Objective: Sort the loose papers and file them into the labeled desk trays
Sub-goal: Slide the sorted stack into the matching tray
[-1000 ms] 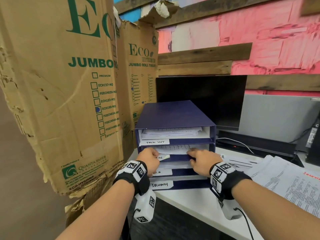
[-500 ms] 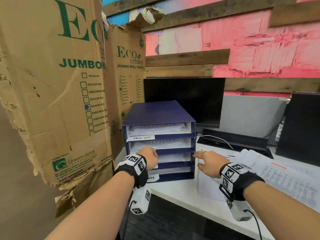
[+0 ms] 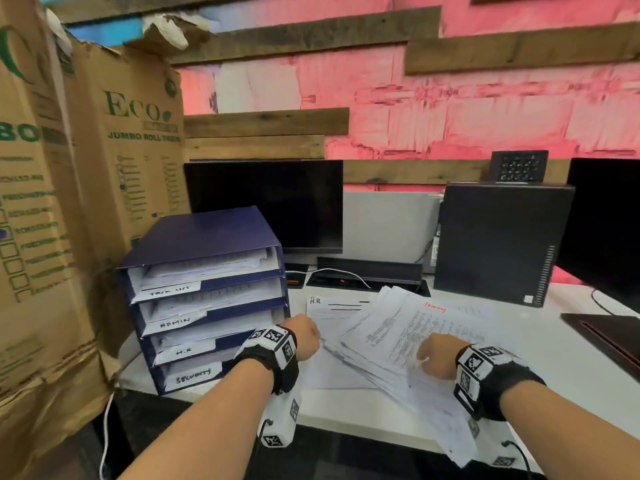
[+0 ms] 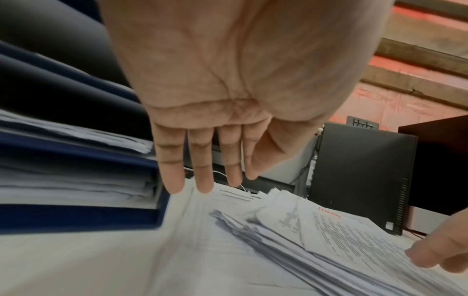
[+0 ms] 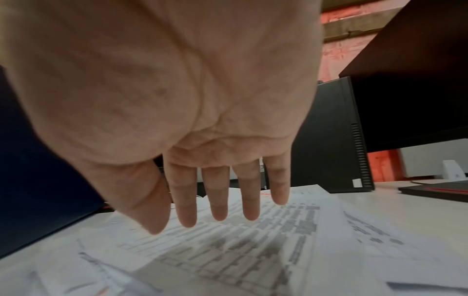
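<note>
Both hands have come away from the blue tray stack [image 3: 207,296] since a second ago, when they were pressed into its second slot pushing a sheet home. That sheet is now filed; the slot labelled ADMIN [image 3: 175,323] shows paper lying inside.

My left hand [image 3: 304,336] now hangs just right of the tray stack, above the loose sheet headed HR [image 3: 334,311]. Wrist view shows its fingers [image 4: 202,170] straight and spread downward, holding nothing.

My right hand [image 3: 434,356] has moved further right of the tray stack, over the fanned paper pile [image 3: 412,344]. Its fingers [image 5: 217,198] point down, extended and apart, tips close above the printed top sheet [image 5: 240,250]; I cannot tell whether they touch it. Nothing gripped.

The pile lies on the surface right of the tray stack and overhangs the near edge. Its top sheet carries a red handwritten heading [image 3: 435,307], blurred, possibly the security category.

Judgement: one filing cycle done, next pick starting. Much paper remains; task is partway. Risk: the overhanging sheets could slide off if the pile is dragged.
</note>
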{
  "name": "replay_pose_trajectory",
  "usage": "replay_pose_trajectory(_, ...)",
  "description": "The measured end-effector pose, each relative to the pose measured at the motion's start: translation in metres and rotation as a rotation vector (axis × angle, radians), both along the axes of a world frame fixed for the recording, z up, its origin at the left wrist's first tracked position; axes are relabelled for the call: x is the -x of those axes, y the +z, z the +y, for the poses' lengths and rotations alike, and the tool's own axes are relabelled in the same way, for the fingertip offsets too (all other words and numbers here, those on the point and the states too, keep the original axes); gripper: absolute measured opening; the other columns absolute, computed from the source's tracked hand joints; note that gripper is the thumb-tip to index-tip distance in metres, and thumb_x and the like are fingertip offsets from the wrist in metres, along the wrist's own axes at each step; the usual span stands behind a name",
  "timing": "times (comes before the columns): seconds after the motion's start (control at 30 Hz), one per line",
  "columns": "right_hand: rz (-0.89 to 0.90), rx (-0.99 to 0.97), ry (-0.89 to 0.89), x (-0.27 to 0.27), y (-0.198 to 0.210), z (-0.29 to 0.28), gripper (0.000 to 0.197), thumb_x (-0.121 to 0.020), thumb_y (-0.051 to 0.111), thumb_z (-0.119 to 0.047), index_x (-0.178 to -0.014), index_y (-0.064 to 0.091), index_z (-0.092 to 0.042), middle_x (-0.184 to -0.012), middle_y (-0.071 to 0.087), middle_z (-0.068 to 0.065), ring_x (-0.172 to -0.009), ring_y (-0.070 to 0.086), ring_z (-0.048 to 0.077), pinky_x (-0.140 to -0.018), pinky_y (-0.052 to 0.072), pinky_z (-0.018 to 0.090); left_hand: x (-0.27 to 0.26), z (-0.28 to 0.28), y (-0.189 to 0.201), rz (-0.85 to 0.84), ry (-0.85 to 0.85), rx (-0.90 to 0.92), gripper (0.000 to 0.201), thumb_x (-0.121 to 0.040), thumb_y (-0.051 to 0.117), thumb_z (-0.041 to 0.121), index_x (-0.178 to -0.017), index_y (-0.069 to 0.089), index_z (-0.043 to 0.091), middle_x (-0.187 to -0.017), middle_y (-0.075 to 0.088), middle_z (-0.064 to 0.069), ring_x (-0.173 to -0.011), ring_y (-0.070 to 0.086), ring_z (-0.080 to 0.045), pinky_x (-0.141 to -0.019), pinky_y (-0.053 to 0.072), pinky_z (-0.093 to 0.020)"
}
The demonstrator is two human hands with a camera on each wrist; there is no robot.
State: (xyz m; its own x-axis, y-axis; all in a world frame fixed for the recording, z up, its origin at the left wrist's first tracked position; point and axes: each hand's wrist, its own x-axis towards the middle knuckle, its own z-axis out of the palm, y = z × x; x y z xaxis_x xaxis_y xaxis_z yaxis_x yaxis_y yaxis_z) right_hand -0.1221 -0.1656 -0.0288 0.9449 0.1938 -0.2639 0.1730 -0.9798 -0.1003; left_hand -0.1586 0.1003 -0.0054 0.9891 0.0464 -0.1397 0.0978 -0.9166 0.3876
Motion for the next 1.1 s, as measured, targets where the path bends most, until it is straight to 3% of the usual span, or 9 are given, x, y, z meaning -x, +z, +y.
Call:
replay_pose_trajectory(0.1,0.062,0.031,-0.006,0.001,-0.005,-0.021,0.037,-0.089,0.046,-0.023,-0.12,0.063,-0.013,-0.128,0.06,0.003,-0.118,0.055,0.021,-0.101,0.044,0.032,-0.018,-0.025,-0.011,0.055,-0.048,-0.032,0.027,-0.092,0.045,0.01,-0.11,0.065,0.006,-0.115,0.063,-0.008,-0.117,0.057,-0.027,-0.092,0.046,-0.027)
replay_pose_trajectory(0.33,0.195,-0.103,0.049,-0.004,-0.018,-0.053,0.039,-0.091,0.049,-0.017,-0.124,0.062,-0.034,-0.141,0.048,-0.014,-0.133,0.041,0.012,-0.111,0.028,0.026,-0.061,-0.062,-0.04,0.191,-0.075,-0.06,0.041,-0.094,0.046,0.028,-0.13,0.051,0.008,-0.127,0.051,-0.007,-0.118,0.05,-0.025,-0.095,0.041,-0.029)
replay_pose_trajectory(0.47,0.264,-0.211,0.073,-0.016,-0.019,-0.068,0.027,-0.089,0.056,-0.018,-0.109,0.072,-0.029,-0.13,0.058,-0.014,-0.124,0.049,0.003,-0.107,0.029,0.015,-0.085,-0.081,-0.053,0.179,-0.006,-0.118,0.065,-0.085,0.042,0.058,-0.133,0.046,0.015,-0.138,0.049,-0.007,-0.124,0.046,-0.029,-0.104,0.039,-0.04)
replay_pose_trajectory(0.63,0.133,-0.324,0.011,-0.039,-0.029,-0.083,0.025,-0.085,0.057,-0.019,-0.083,0.072,-0.039,-0.111,0.066,-0.015,-0.109,0.058,0.006,-0.105,0.042,0.026,-0.105,-0.092,-0.065,0.195,0.06,-0.098,0.081,-0.07,0.056,0.069,-0.131,0.047,0.017,-0.13,0.054,-0.004,-0.117,0.051,-0.026,-0.098,0.045,-0.037)
replay_pose_trajectory(0.77,0.266,-0.348,0.114,-0.044,-0.032,-0.079,0.029,-0.087,0.057,-0.018,-0.103,0.071,-0.036,-0.131,0.052,-0.024,-0.12,0.043,-0.007,-0.106,0.022,0.014,-0.11,-0.091,-0.069,0.164,0.056,0.04,0.066,-0.066,0.073,0.058,-0.114,0.054,0.018,-0.11,0.06,-0.001,-0.101,0.058,-0.021,-0.09,0.05,-0.034)
replay_pose_trajectory(0.87,0.359,-0.401,0.151,-0.048,-0.031,-0.068,0.027,-0.086,0.059,-0.019,-0.106,0.071,-0.034,-0.136,0.05,-0.021,-0.126,0.042,-0.003,-0.106,0.022,0.016,-0.111,-0.087,-0.068,0.092,0.076,0.153,0.052,-0.071,0.079,0.037,-0.113,0.058,0.013,-0.111,0.061,-0.004,-0.099,0.059,-0.021,-0.088,0.05,-0.031)
replay_pose_trajectory(0.97,0.229,-0.446,0.084,-0.054,-0.029,-0.062,0.025,-0.089,0.059,-0.023,-0.11,0.07,-0.029,-0.123,0.063,-0.015,-0.115,0.054,0.002,-0.107,0.037,0.024,-0.11,-0.082,-0.065,0.055,0.085,0.081,0.038,-0.08,0.072,0.029,-0.107,0.063,0.004,-0.11,0.063,-0.012,-0.097,0.061,-0.023,-0.088,0.049,-0.032)
replay_pose_trajectory(1.03,0.082,-0.43,-0.017,-0.062,-0.031,-0.065,0.029,-0.09,0.058,-0.022,-0.117,0.067,-0.025,-0.128,0.058,-0.009,-0.119,0.053,0.009,-0.105,0.038,0.024,-0.109,-0.074,-0.064,0.032,0.1,0.088,0.014,-0.082,0.068,0.019,-0.076,0.059,0.011,-0.08,0.058,-0.004,-0.075,0.057,-0.017,-0.075,0.049,-0.03)
replay_pose_trajectory(1.1,-0.014,-0.396,-0.168,-0.069,-0.033,-0.07,0.039,-0.09,0.056,-0.021,-0.129,0.056,-0.022,-0.139,0.048,-0.003,-0.127,0.047,0.018,-0.104,0.037,0.027,-0.11,-0.066,-0.068,-0.03,0.149,0.164,0.022,-0.084,0.064,0.01,-0.069,0.049,0.015,-0.073,0.051,0.001,-0.067,0.049,-0.014,-0.062,0.042,-0.023)
